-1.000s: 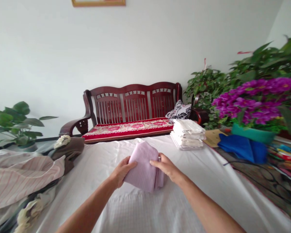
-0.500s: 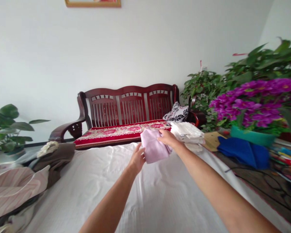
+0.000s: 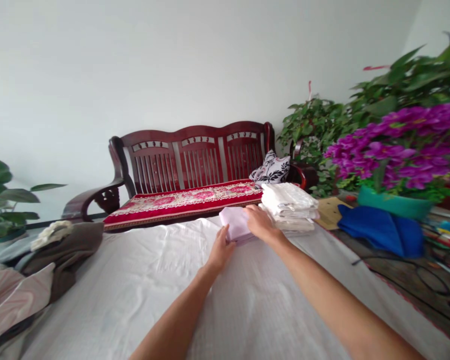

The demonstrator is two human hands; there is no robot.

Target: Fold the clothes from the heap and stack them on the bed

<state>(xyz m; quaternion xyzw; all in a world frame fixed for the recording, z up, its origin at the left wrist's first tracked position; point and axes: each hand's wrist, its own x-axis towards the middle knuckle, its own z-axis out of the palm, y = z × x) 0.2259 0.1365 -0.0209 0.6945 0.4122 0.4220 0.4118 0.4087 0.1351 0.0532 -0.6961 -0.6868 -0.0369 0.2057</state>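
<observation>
A folded lilac cloth [image 3: 234,222] lies at the far edge of the white-sheeted surface [image 3: 142,285], just left of a stack of folded white cloths [image 3: 288,205]. My right hand [image 3: 260,223] rests flat on the lilac cloth's right part, fingers over it. At the cloth's near left edge is my left hand [image 3: 221,248], fingertips touching it. Both arms reach far forward.
A dark red wooden bench [image 3: 187,175] with a red cushion and a patterned pillow [image 3: 272,169] stands behind. Purple flowers [image 3: 401,145] in a green pot, leafy plants and a blue cloth [image 3: 378,230] sit at right. Crumpled brown and striped clothes [image 3: 41,260] lie left.
Both hands carried the lilac cloth from close in front of me away to the far edge and set it down beside the white stack.
</observation>
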